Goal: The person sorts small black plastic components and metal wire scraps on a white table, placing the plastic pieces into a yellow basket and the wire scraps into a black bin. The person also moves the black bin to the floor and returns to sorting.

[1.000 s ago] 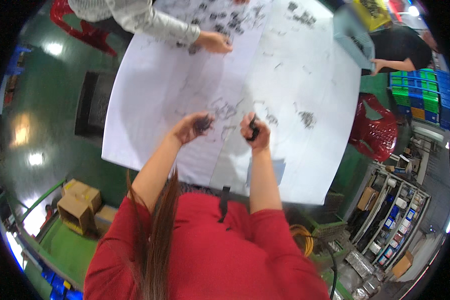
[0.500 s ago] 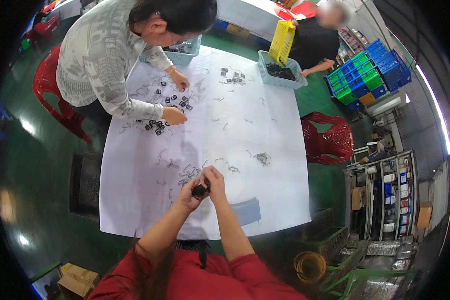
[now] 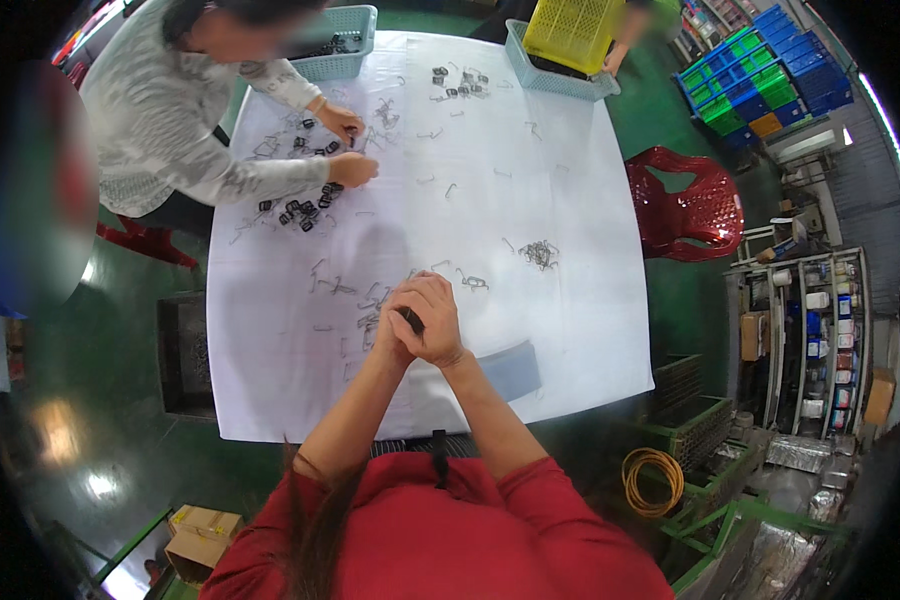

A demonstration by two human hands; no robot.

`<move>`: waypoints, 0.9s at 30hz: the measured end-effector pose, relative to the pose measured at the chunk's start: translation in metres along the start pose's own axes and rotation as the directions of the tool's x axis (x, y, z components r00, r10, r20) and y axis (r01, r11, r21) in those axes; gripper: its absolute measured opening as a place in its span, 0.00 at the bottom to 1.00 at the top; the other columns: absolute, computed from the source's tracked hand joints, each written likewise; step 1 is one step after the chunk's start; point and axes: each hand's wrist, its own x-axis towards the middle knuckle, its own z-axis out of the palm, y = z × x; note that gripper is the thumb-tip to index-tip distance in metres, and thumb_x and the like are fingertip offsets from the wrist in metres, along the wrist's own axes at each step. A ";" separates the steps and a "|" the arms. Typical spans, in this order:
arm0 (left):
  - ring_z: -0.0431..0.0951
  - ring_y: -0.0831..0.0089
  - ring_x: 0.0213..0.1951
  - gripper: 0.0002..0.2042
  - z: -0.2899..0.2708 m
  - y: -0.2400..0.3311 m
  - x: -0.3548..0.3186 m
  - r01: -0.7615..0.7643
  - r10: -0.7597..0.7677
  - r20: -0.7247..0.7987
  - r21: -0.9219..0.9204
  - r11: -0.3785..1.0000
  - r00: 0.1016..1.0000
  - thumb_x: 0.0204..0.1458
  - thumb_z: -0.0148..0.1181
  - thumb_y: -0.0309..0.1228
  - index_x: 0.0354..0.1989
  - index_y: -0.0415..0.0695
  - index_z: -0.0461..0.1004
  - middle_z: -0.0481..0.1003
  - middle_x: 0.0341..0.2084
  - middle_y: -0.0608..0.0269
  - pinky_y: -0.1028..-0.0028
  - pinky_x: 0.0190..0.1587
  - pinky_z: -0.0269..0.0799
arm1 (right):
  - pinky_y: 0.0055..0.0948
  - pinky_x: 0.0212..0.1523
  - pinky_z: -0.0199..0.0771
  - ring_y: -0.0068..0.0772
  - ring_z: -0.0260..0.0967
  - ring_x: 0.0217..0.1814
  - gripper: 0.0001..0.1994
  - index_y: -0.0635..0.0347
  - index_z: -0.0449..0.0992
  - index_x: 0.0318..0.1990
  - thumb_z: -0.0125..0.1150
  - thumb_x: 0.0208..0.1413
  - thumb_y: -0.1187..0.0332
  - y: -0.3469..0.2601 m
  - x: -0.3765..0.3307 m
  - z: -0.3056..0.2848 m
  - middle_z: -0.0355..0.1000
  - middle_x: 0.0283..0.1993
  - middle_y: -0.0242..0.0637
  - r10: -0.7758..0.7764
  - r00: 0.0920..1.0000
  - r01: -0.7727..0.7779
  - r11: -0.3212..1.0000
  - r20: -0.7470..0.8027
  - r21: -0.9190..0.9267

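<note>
My left hand [image 3: 391, 332] and my right hand [image 3: 434, 318] are clasped together above the near part of the white table [image 3: 590, 340]. Between them a small black part [image 3: 411, 320] shows only partly; its exact kind is hidden by my fingers. Thin bent wire pieces [image 3: 369, 312] lie loose just left of my hands. A tighter heap of wire pieces [image 3: 538, 254] sits farther off to the right. Beside my right forearm rests a flat blue-grey sheet [image 3: 511, 370].
At the far left a person's hand [image 3: 352, 170] works over small black buckle-like parts [image 3: 302, 212]. Light blue baskets [image 3: 355, 66] stand at the far edge, one under a yellow basket [image 3: 568, 35] that another person touches. A red chair [image 3: 685, 205] stands on the right.
My hands have closed more tightly around the black part, my right hand now covering most of it. The view has shifted, and the yellow basket is tilted differently.
</note>
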 end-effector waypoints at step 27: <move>0.71 0.64 0.43 0.08 -0.017 -0.024 0.226 -0.138 -0.018 -0.388 -0.370 0.919 0.921 0.54 0.47 0.32 0.38 0.46 0.71 0.72 0.39 0.59 0.54 0.52 0.62 | 0.50 0.65 0.37 0.39 0.47 0.67 0.21 0.48 0.62 0.56 0.49 0.53 0.60 0.250 -0.124 0.032 0.56 0.62 0.35 0.175 0.801 -0.237 0.971 0.573 0.034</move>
